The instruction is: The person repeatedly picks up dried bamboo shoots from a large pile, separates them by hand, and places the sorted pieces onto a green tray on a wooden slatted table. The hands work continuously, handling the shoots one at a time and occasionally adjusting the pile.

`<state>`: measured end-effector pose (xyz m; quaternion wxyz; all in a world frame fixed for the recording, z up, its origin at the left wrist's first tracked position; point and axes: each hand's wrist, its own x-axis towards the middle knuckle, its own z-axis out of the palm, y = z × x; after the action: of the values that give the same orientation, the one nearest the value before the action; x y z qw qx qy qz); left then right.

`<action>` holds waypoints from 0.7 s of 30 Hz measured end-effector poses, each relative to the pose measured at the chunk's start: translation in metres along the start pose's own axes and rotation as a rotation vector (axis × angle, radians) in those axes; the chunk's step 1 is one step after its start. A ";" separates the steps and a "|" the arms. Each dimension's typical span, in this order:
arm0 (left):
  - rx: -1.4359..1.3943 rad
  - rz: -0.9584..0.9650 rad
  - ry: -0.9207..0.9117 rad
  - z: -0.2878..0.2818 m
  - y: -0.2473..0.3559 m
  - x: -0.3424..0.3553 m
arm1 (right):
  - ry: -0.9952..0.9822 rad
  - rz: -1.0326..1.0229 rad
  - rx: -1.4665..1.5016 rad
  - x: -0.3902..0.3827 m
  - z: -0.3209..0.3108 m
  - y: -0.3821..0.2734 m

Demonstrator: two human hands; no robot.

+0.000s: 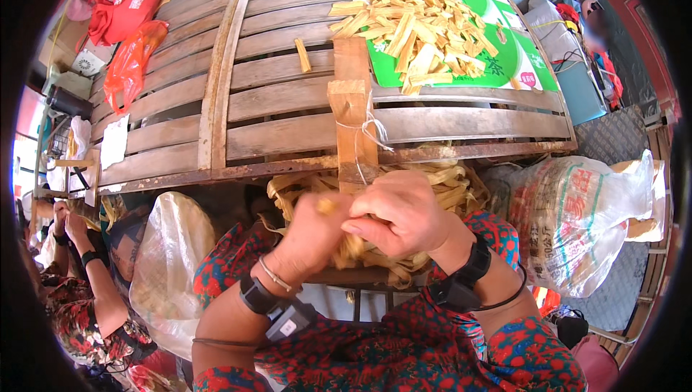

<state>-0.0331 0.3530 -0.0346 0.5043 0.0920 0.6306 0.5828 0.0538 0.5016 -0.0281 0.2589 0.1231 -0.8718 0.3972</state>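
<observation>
My left hand (313, 230), smeared by motion, is curled with a bit of pale yellow strip (328, 207) showing at its fingers. Touching or nearly touching it, my right hand (400, 212) is closed in a fist; what it grips is hidden. Both are just below a wooden post (353, 140) fixed at the table's near edge. A white string (371, 129) is tied round the post, and a thin end hangs down toward my right hand. Behind and below my hands lies a heap of long, dry, pale yellow strips (458, 179).
Short folded yellow pieces (425, 32) lie piled on green cardboard (533, 68) on the slatted table (281, 96); one piece (302, 55) lies apart. Red bags (133, 60) sit far left. Full plastic sacks (569, 212) flank me. At left, another person's hands (68, 223) are busy.
</observation>
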 end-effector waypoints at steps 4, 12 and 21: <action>0.067 0.000 -0.867 -0.001 0.020 -0.021 | 0.042 0.134 0.075 -0.003 -0.012 -0.006; 1.051 1.085 -0.137 -0.027 0.027 -0.007 | -0.262 1.124 1.491 -0.010 0.006 -0.006; 0.787 0.921 0.074 -0.024 0.014 -0.006 | 0.231 0.677 0.551 -0.010 0.016 -0.017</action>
<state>-0.0548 0.3372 -0.0246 0.1064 0.5146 0.7111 0.4671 0.0640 0.4789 -0.0320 0.1676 -0.1497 -0.6899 0.6881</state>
